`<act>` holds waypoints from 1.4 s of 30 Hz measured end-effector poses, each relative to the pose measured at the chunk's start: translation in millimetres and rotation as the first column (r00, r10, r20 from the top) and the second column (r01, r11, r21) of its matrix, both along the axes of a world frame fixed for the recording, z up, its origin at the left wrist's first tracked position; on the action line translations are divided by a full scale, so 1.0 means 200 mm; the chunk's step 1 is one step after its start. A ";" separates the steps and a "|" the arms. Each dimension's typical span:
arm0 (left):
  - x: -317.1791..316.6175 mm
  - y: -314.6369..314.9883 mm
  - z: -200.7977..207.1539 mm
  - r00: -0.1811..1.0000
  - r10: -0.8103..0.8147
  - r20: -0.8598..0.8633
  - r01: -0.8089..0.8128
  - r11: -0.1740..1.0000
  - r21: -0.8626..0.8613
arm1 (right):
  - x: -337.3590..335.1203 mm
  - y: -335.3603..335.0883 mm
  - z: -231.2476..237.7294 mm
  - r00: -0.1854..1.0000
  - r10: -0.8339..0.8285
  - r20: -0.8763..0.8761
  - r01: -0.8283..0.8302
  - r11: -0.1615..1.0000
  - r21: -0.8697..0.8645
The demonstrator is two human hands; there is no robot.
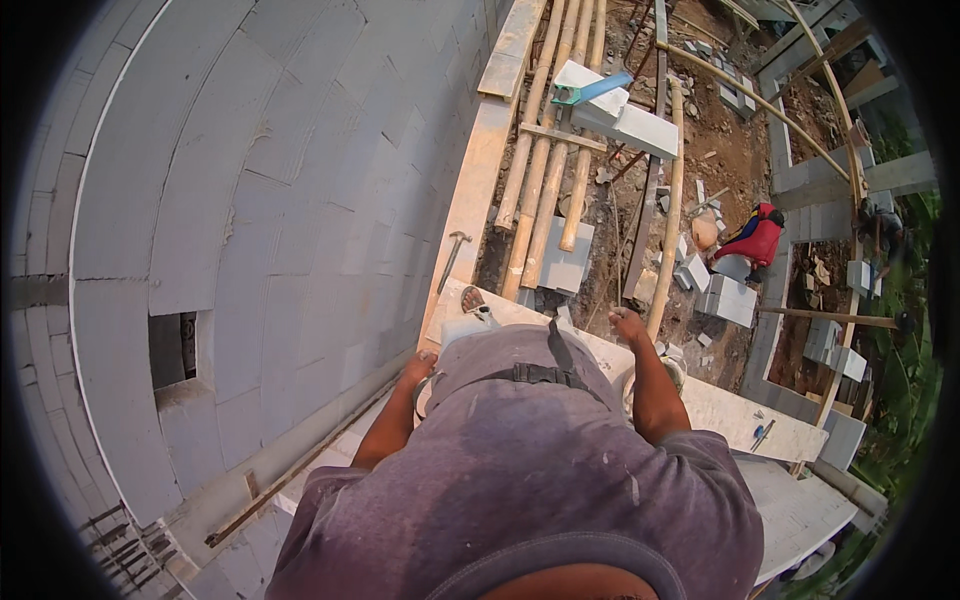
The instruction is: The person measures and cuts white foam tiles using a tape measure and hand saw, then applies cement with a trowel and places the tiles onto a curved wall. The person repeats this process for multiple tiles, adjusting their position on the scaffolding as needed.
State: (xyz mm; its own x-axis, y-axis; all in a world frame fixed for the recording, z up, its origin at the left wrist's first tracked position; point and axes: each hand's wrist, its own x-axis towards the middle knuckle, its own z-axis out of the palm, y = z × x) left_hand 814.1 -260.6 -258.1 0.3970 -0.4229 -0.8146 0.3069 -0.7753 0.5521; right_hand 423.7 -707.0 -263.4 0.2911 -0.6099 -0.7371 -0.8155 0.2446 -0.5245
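Note:
My right hand (628, 325) is beside my right knee with its fingers curled; whether anything is inside them is hidden. My left hand (420, 366) hangs low by my left knee, close to the grey block wall (250, 200), and its fingers are too small and partly hidden to read. Ahead of the left hand, a claw hammer (455, 258) lies on a wooden plank (478, 190). Farther off, a handsaw (597, 90) with a blue blade and teal handle rests on white building blocks (640, 130). Part of a sandalled foot (474, 299) shows below the hammer.
Long bamboo poles (548, 150) run away from me beside the plank. Below lies rubble ground (715, 150) with scattered white blocks (727, 298). A person in red (755, 240) bends there. Small tools (762, 433) lie on the board at right. The wall has a square opening (175, 350).

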 end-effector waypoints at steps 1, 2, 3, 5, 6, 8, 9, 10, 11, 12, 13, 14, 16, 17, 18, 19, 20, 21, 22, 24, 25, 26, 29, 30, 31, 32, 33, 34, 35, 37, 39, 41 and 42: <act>0.07 0.04 0.00 1.000 0.021 0.015 -0.021 1.000 0.003 | 0.08 0.08 0.06 0.998 -0.057 -0.034 0.060 0.993 0.099; 0.13 0.05 0.01 0.999 0.035 0.024 -0.035 0.999 0.001 | 0.15 0.14 0.12 0.990 -0.117 -0.079 0.130 0.973 0.189; 0.18 0.01 0.02 0.996 0.036 0.081 -0.034 0.999 -0.027 | 0.16 0.18 0.14 0.987 -0.112 -0.115 0.134 0.970 0.205; 0.32 -0.04 0.11 0.978 0.048 0.203 -0.032 0.997 -0.077 | 0.22 0.23 0.16 0.980 -0.095 -0.176 0.137 0.960 0.243; 0.41 -0.02 0.12 0.953 0.003 0.302 0.023 0.996 -0.083 | 0.30 0.23 0.16 0.982 -0.084 -0.169 0.124 0.962 0.242; 0.55 -0.04 0.20 0.971 0.062 0.230 -0.062 0.998 -0.003 | 0.41 0.24 0.17 0.980 -0.090 -0.175 0.131 0.962 0.241; 0.63 -0.05 0.24 0.974 0.095 0.206 -0.105 0.994 0.040 | 0.51 0.23 0.18 0.988 -0.079 -0.134 0.109 0.966 0.233; 0.71 -0.03 0.23 0.975 0.116 0.192 -0.129 0.990 0.056 | 0.60 0.21 0.19 0.993 -0.069 -0.094 0.088 0.971 0.224; 0.78 -0.02 0.23 0.975 0.137 0.176 -0.151 0.986 0.073 | 0.67 0.19 0.20 0.997 -0.059 -0.055 0.070 0.974 0.215; 0.83 -0.04 0.23 0.975 0.155 0.158 -0.170 0.982 0.087 | 0.74 0.16 0.17 0.999 -0.031 0.039 0.023 0.984 0.174; 0.87 -0.06 0.22 0.976 0.172 0.136 -0.183 0.980 0.075 | 0.78 0.12 0.16 0.998 -0.029 0.057 0.021 0.989 0.143; 0.91 -0.09 0.21 0.976 0.187 0.114 -0.195 0.979 0.065 | 0.83 0.07 0.15 0.997 -0.029 0.074 0.020 0.993 0.113; 1.00 -0.17 0.22 0.982 0.175 0.072 -0.180 0.981 0.072 | 0.96 0.02 0.17 0.981 -0.136 0.141 0.125 0.988 0.089; 1.06 -0.23 0.21 0.989 0.142 0.048 -0.146 0.986 0.083 | 1.02 -0.02 0.15 0.985 -0.124 0.121 0.112 0.989 0.101; 1.11 -0.31 0.21 0.994 0.103 0.021 -0.105 0.990 0.092 | 1.06 -0.07 0.14 0.988 -0.117 0.100 0.106 0.988 0.110; 1.16 -0.41 0.22 0.992 0.130 -0.001 -0.129 0.986 0.102 | 1.10 -0.12 0.11 0.990 -0.116 0.078 0.106 0.987 0.119; 1.20 -0.51 0.24 0.988 0.155 -0.022 -0.151 0.982 0.114 | 1.13 -0.16 0.08 0.993 -0.111 0.036 0.107 0.988 0.116; 1.27 -0.63 0.26 0.983 0.182 -0.036 -0.177 0.976 0.125 | 1.16 -0.19 0.04 0.995 -0.105 0.001 0.104 0.988 0.115; 1.36 -0.73 0.24 0.988 0.148 -0.035 -0.143 0.983 0.116 | 1.20 -0.23 -0.02 0.995 -0.098 -0.031 0.101 0.989 0.113; 1.55 -0.95 0.18 0.997 0.069 -0.032 -0.065 0.993 0.098 | 1.23 -0.30 -0.16 0.990 -0.087 -0.113 0.098 0.991 0.093; 1.65 -1.07 0.16 0.999 0.031 -0.028 -0.028 0.993 0.118 | 1.26 -0.35 -0.23 0.985 -0.084 -0.150 0.098 0.992 0.085; 1.75 -1.19 0.13 1.000 -0.006 -0.024 0.010 0.991 0.137 | 1.30 -0.40 -0.30 0.984 -0.108 -0.144 0.119 0.990 0.071; 2.11 -1.61 0.06 0.993 -0.110 0.030 0.104 0.983 0.151 | 1.57 -0.65 -0.43 0.964 -0.232 -0.130 0.243 0.967 0.078; 2.19 -1.67 0.05 0.990 -0.142 0.027 0.135 0.976 0.172 | 1.67 -0.75 -0.45 0.939 -0.302 -0.165 0.323 0.938 0.122; 2.25 -1.68 0.06 0.987 -0.160 0.033 0.150 0.967 0.204 | 1.73 -0.77 -0.46 0.909 -0.355 -0.217 0.394 0.901 0.179; 2.34 -1.83 0.06 0.983 -0.170 0.061 0.156 0.969 0.190 | 1.84 -0.90 -0.44 0.911 -0.381 -0.156 0.406 0.895 0.186; 2.44 -2.03 0.06 0.979 -0.178 0.095 0.161 0.973 0.163 | 1.98 -1.06 -0.41 0.909 -0.407 -0.087 0.416 0.891 0.182; 2.51 -2.16 0.07 0.985 -0.156 0.071 0.146 0.980 0.136 | 2.08 -1.16 -0.38 0.904 -0.427 -0.037 0.426 0.885 0.190; 2.59 -2.30 0.08 0.990 -0.132 0.047 0.127 0.986 0.109 | 2.19 -1.29 -0.38 0.916 -0.401 -0.012 0.395 0.898 0.194; 2.68 -2.61 0.09 0.991 -0.132 0.012 0.132 0.990 0.047 | 2.34 -1.65 -0.37 0.970 -0.241 0.014 0.239 0.966 0.100; 2.77 -2.83 0.09 0.987 -0.156 0.029 0.156 0.988 0.024 | 2.58 -1.94 -0.29 0.951 -0.287 0.116 0.288 0.958 0.008; 2.84 -3.04 0.00 0.965 -0.261 0.001 0.260 0.963 0.069 | 2.73 -2.23 -0.21 0.945 -0.282 0.168 0.299 0.950 -0.087; 2.89 -3.12 -0.06 0.952 -0.307 -0.008 0.307 0.946 0.102 | 2.85 -2.35 -0.12 0.929 -0.316 0.193 0.333 0.941 -0.061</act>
